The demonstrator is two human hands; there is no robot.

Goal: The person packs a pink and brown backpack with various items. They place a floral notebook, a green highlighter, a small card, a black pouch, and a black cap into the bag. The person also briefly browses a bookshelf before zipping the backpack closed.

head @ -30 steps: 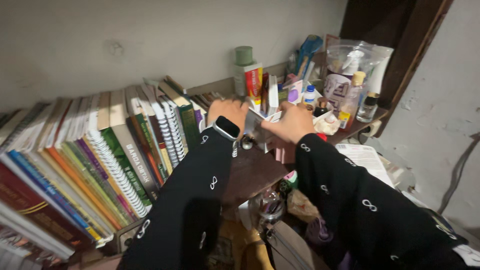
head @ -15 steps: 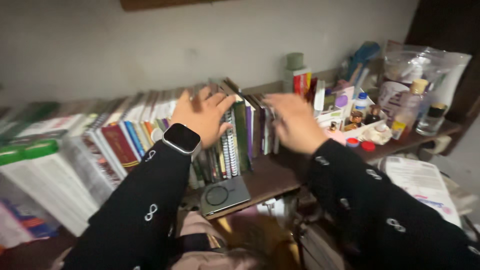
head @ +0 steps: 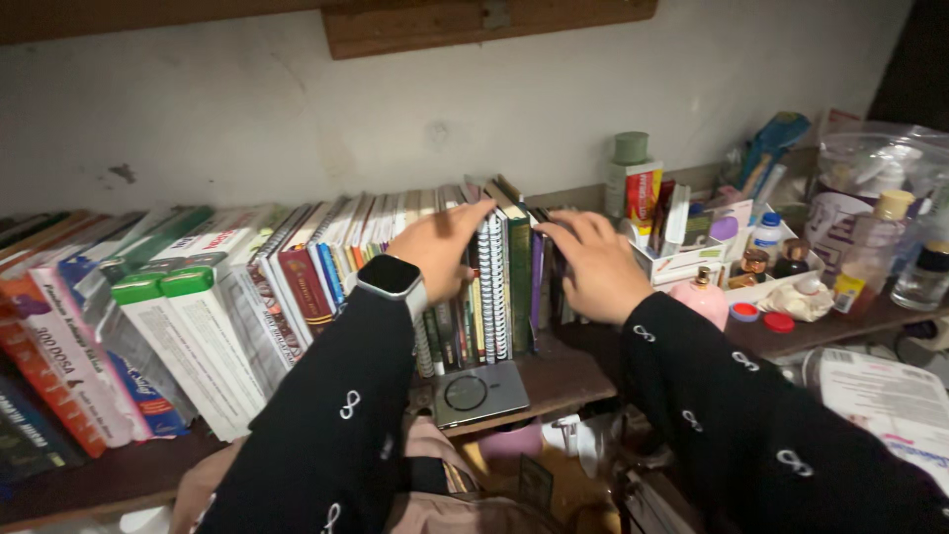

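We have both hands at a leaning row of books (head: 326, 267) on a wooden shelf (head: 563, 381) against the wall. Our left hand (head: 443, 252), a smartwatch (head: 390, 277) at its wrist, lies flat on the tops and spines of the books near the right end of the row, its fingers (head: 473, 220) spread and extended, closed on nothing. Our right hand (head: 591, 265) presses against the last dark volumes (head: 539, 277) at that end, fingers slightly curled over their top edges; we cannot tell whether it grips one or only steadies them. The books to the left tilt markedly, resting on one another. In our judgement, releasing pressure at the right end could let the row slide and fan out along the shelf, since nothing else braces it. A flat grey device (head: 481, 393) lies on the shelf edge just in front of the books and could be pushed off by a sliding volume. Just beside the right hand stands a white tray of small bottles (head: 761, 262) and a pink bottle (head: 700, 297); a sideways elbow or book could topple them.
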